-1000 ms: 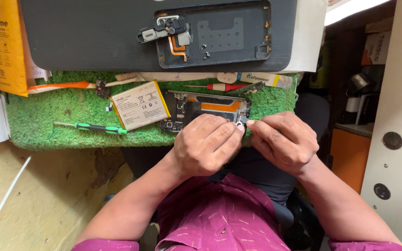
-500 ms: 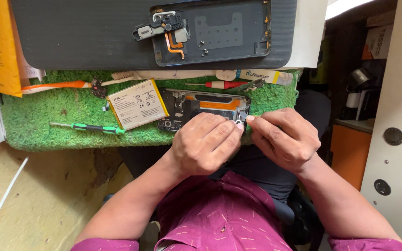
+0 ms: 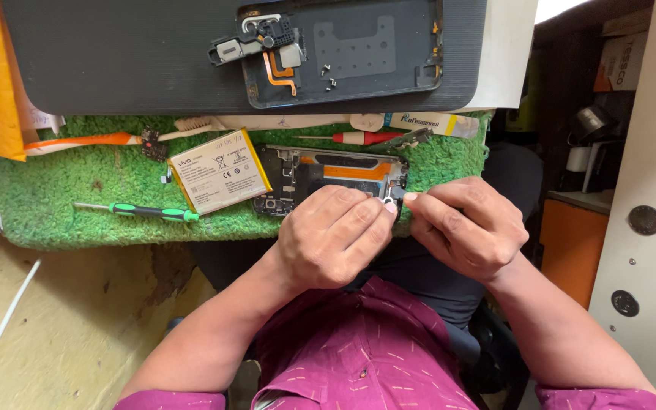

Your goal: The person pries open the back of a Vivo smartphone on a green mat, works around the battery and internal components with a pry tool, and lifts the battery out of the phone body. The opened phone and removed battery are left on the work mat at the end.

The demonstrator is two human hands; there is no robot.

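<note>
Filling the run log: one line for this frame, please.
left hand: on opened phone | right hand: fingertips at phone's right end | small part between fingertips, unclear | battery lifted out, left | screwdriver on green mat

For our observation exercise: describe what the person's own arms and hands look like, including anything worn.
Both forearms are bare. The left hand and right hand wear no gloves; no rings or watch show. Short magenta sleeves with small pale dashes end near the elbows, part of a buttoned shirt.
</note>
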